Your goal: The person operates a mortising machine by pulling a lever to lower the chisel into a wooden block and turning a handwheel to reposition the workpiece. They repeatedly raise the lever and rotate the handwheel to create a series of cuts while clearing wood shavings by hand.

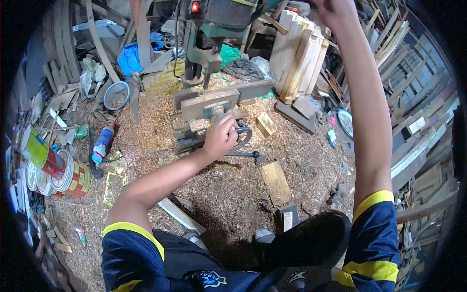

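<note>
My left hand (220,137) is closed at the left side of a metal handwheel (245,140), its fingers curled round the rim. Just beyond it, a wooden board (209,104) lies across the machine's clamp. Above the board, a narrow upright bit (206,81) points down from the head of a drilling or mortising machine (219,19), where a red light glows. A lever with a black knob (256,154) sticks out below the wheel. My right hand (335,10) is raised to the top edge of the view; its fingers are cut off there, so what it touches is hidden.
Wood shavings (221,204) cover the ground. Wood blocks (275,182) lie in front and right of the machine. Squared timbers (299,58) stand behind at right. At left are paint buckets (73,173), a spray bottle (103,141) and a blue-rimmed basin (116,95).
</note>
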`<state>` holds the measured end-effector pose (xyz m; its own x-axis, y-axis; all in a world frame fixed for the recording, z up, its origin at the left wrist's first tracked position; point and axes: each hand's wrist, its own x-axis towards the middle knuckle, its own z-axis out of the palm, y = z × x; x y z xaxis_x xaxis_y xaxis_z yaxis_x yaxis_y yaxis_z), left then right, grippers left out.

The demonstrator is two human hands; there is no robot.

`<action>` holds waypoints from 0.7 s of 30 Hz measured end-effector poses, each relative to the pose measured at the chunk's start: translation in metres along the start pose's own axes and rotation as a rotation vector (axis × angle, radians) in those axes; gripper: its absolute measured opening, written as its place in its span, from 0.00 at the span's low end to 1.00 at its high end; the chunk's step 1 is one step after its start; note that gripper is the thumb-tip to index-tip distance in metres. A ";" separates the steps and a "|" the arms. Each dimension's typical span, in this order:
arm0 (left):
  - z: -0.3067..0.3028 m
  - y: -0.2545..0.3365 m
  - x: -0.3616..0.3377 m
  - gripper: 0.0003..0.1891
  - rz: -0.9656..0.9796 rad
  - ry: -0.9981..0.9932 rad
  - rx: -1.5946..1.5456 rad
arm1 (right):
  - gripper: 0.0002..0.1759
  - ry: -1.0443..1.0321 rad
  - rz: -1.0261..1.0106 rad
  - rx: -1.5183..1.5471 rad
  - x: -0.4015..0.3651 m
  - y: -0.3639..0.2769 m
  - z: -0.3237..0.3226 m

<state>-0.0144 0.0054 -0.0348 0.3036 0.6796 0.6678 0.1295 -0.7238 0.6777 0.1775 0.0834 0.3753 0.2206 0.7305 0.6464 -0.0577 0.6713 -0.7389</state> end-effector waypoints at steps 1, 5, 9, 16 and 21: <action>0.000 0.001 0.000 0.05 -0.009 -0.004 0.007 | 0.17 -0.074 -0.056 -0.008 0.013 0.013 0.007; -0.002 0.009 -0.001 0.05 -0.047 -0.018 0.007 | 0.21 -0.215 0.193 0.025 0.004 0.055 0.017; 0.004 -0.002 -0.003 0.05 -0.056 0.018 0.099 | 0.27 -0.179 0.017 -0.260 -0.080 0.111 -0.019; 0.004 0.011 0.004 0.11 -0.033 -0.065 0.181 | 0.27 -0.669 0.274 -0.801 -0.354 0.265 -0.177; 0.006 0.011 0.003 0.10 -0.048 -0.053 0.198 | 0.17 -0.678 0.862 -0.339 -0.419 0.287 -0.209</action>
<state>-0.0064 -0.0012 -0.0278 0.3413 0.7102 0.6157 0.3263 -0.7038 0.6310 0.2716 -0.0566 -0.1471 -0.3403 0.9176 -0.2056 0.3530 -0.0780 -0.9323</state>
